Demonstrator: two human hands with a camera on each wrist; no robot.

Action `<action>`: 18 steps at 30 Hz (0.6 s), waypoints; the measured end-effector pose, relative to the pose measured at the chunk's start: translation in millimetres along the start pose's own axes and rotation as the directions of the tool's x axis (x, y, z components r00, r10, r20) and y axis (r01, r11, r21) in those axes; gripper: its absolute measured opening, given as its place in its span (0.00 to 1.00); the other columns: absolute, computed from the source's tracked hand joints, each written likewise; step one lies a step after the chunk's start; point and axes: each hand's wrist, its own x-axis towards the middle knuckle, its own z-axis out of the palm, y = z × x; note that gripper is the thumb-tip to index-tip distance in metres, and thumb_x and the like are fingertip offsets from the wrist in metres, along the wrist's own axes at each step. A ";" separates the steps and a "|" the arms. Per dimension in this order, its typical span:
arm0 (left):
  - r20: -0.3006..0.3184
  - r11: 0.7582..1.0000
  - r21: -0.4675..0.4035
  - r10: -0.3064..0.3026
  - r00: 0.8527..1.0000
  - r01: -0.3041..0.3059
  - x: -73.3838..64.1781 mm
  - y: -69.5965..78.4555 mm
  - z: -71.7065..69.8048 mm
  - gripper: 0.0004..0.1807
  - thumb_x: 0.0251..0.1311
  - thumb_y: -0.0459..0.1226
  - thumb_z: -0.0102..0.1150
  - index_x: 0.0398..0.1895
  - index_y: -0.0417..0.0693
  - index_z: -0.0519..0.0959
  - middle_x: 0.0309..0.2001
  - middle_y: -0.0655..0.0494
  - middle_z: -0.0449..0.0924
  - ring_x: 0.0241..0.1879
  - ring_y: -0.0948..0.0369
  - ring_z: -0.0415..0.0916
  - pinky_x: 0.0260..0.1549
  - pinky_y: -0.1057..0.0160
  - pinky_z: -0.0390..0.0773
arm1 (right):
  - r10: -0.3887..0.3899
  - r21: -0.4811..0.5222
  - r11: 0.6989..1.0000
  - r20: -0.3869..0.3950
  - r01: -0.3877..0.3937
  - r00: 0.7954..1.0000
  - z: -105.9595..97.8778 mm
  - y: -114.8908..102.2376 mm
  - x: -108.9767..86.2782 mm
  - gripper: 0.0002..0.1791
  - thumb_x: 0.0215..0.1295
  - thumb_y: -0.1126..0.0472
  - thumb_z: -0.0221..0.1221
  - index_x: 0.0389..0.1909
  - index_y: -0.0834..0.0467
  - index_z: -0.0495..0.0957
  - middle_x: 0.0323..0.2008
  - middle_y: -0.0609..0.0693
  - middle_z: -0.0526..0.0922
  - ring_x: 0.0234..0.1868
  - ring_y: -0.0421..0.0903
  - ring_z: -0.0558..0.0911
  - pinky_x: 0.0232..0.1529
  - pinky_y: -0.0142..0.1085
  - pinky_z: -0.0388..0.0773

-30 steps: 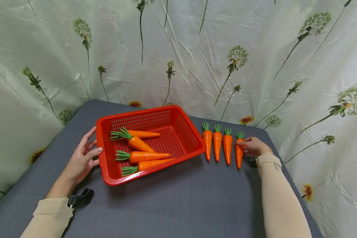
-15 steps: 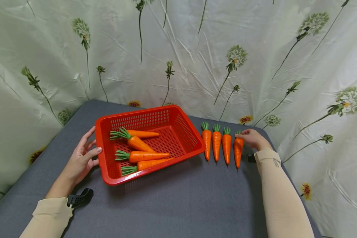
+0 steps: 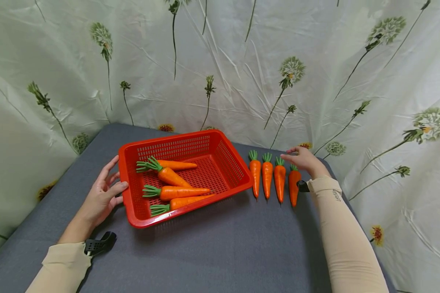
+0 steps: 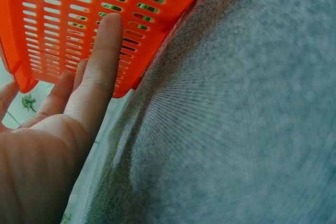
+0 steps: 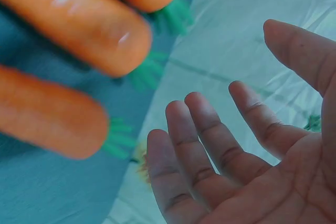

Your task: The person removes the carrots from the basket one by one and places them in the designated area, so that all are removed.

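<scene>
Grey and cloth-covered, the bench (image 3: 220,252) bore a red basket (image 3: 227,160). The left grip (image 3: 100,201) touched the basket's left end, fingers spread; the right grip (image 3: 305,159), fingers apart, hung near the leafy tops (image 3: 267,157) of four carrots (image 3: 280,183) lined up beside the basket. Four more carrots (image 3: 185,193) lay inside.

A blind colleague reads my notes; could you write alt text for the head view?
A person's left hand touches the left end of a red basket holding four carrots. Their empty right hand is near the green tops of four more carrots, lined up on a gray surface to the basket's right, before flower-print fabric.
</scene>
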 end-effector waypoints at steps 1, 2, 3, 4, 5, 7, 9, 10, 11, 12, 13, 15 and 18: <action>0.002 1.000 -0.007 0.000 1.000 0.000 0.1 0.2 -0.1 0.45 0.79 0.28 0.52 0.89 0.67 0.46 0.69 0.59 0.63 0.58 0.69 0.83 0.43 0.61 0.90 | -0.014 0.001 1.000 0.002 0.014 1.000 0.4 -4.6 0.3 0.37 0.84 0.45 0.53 0.79 0.67 0.60 0.76 0.74 0.65 0.74 0.69 0.72 0.72 0.60 0.74; 0.003 1.000 -0.014 0.000 1.000 0.000 0.1 0.4 -0.3 0.45 0.79 0.28 0.52 0.89 0.67 0.46 0.69 0.59 0.64 0.57 0.69 0.84 0.43 0.61 0.90 | -0.023 0.004 1.000 0.006 0.023 1.000 0.8 -9.7 0.1 0.37 0.84 0.45 0.53 0.79 0.67 0.61 0.76 0.74 0.66 0.74 0.69 0.72 0.73 0.60 0.74; 0.004 1.000 -0.016 0.000 1.000 0.000 0.1 0.8 -0.3 0.45 0.78 0.28 0.52 0.89 0.67 0.46 0.69 0.59 0.64 0.57 0.69 0.84 0.43 0.61 0.91 | -0.036 0.008 0.999 0.009 0.035 0.999 1.3 -14.6 -0.3 0.37 0.84 0.45 0.54 0.79 0.67 0.61 0.75 0.74 0.67 0.73 0.69 0.73 0.72 0.60 0.74; 0.005 1.000 -0.019 -0.001 1.000 0.001 0.1 1.1 -0.3 0.45 0.78 0.28 0.52 0.89 0.67 0.46 0.70 0.59 0.64 0.57 0.69 0.84 0.43 0.61 0.91 | -0.049 0.016 0.999 0.012 0.048 0.999 2.0 -19.7 -0.8 0.37 0.83 0.45 0.54 0.79 0.66 0.61 0.75 0.73 0.68 0.73 0.69 0.73 0.73 0.59 0.73; 0.005 1.000 -0.020 -0.002 1.000 0.002 0.1 1.5 -0.3 0.46 0.78 0.28 0.52 0.89 0.67 0.46 0.70 0.59 0.64 0.57 0.69 0.84 0.43 0.61 0.91 | -0.064 0.020 0.998 0.014 0.063 0.998 2.6 -24.6 -1.3 0.37 0.83 0.46 0.55 0.78 0.67 0.61 0.74 0.73 0.68 0.73 0.69 0.74 0.73 0.59 0.74; 0.005 1.000 -0.023 -0.004 1.000 0.004 0.1 1.9 -0.4 0.46 0.78 0.28 0.53 0.89 0.67 0.46 0.70 0.59 0.64 0.57 0.69 0.84 0.43 0.61 0.91 | -0.092 0.028 0.995 0.017 0.091 0.996 3.9 -34.4 -2.5 0.36 0.83 0.46 0.55 0.78 0.66 0.62 0.74 0.73 0.70 0.71 0.68 0.75 0.73 0.59 0.74; 0.005 1.000 -0.020 -0.005 1.000 0.005 0.2 2.2 -0.3 0.46 0.78 0.28 0.53 0.89 0.67 0.46 0.70 0.59 0.64 0.57 0.69 0.84 0.43 0.61 0.91 | -0.118 0.022 0.993 0.013 0.118 0.993 5.7 -43.7 -3.6 0.35 0.83 0.47 0.56 0.77 0.66 0.64 0.72 0.72 0.72 0.70 0.66 0.76 0.71 0.58 0.75; 0.005 1.000 -0.018 -0.006 1.000 0.006 0.3 2.3 -0.3 0.46 0.78 0.28 0.53 0.89 0.67 0.46 0.70 0.59 0.64 0.57 0.69 0.84 0.43 0.61 0.91 | -0.132 0.019 0.991 0.011 0.132 0.991 7.0 -48.2 -3.7 0.34 0.83 0.47 0.56 0.77 0.66 0.65 0.71 0.72 0.73 0.69 0.66 0.77 0.70 0.57 0.77; 0.005 1.000 -0.018 -0.007 1.000 0.007 0.4 2.2 -0.3 0.46 0.78 0.28 0.53 0.89 0.67 0.46 0.70 0.58 0.64 0.57 0.69 0.84 0.43 0.61 0.91 | -0.144 0.012 0.989 0.009 0.144 0.990 8.3 -52.4 -3.7 0.34 0.83 0.47 0.56 0.76 0.65 0.65 0.71 0.72 0.74 0.68 0.65 0.78 0.68 0.56 0.77; 0.005 1.000 -0.017 -0.008 1.000 0.008 0.5 2.2 -0.3 0.46 0.78 0.29 0.53 0.89 0.68 0.46 0.69 0.59 0.64 0.57 0.69 0.84 0.43 0.61 0.91 | -0.154 0.007 0.988 0.008 0.154 0.988 9.8 -56.6 -3.7 0.33 0.83 0.47 0.56 0.76 0.65 0.66 0.70 0.71 0.75 0.66 0.64 0.79 0.67 0.55 0.78; 0.004 1.000 -0.017 -0.011 1.000 0.011 0.5 2.2 -0.2 0.46 0.78 0.29 0.53 0.89 0.68 0.46 0.69 0.59 0.65 0.57 0.69 0.84 0.43 0.61 0.91 | -0.164 0.000 0.986 0.010 0.164 0.986 11.4 -60.6 -4.0 0.33 0.83 0.47 0.56 0.76 0.65 0.67 0.69 0.71 0.76 0.65 0.63 0.79 0.66 0.53 0.79; 0.003 1.000 -0.015 -0.015 1.000 0.015 0.4 1.9 0.0 0.46 0.78 0.29 0.53 0.89 0.68 0.46 0.69 0.60 0.65 0.57 0.69 0.84 0.44 0.61 0.91 | -0.183 -0.006 0.983 0.019 0.183 0.983 14.7 -68.2 -4.1 0.32 0.83 0.47 0.57 0.75 0.64 0.67 0.69 0.70 0.76 0.63 0.63 0.80 0.65 0.53 0.79; 0.003 1.000 -0.011 -0.018 1.000 0.018 -0.3 1.5 0.3 0.46 0.78 0.29 0.53 0.89 0.69 0.45 0.68 0.61 0.65 0.57 0.69 0.84 0.44 0.61 0.90 | -0.202 -0.011 0.979 0.039 0.203 0.979 20.0 -78.6 -4.4 0.32 0.82 0.47 0.57 0.75 0.64 0.68 0.69 0.70 0.76 0.65 0.64 0.79 0.68 0.56 0.77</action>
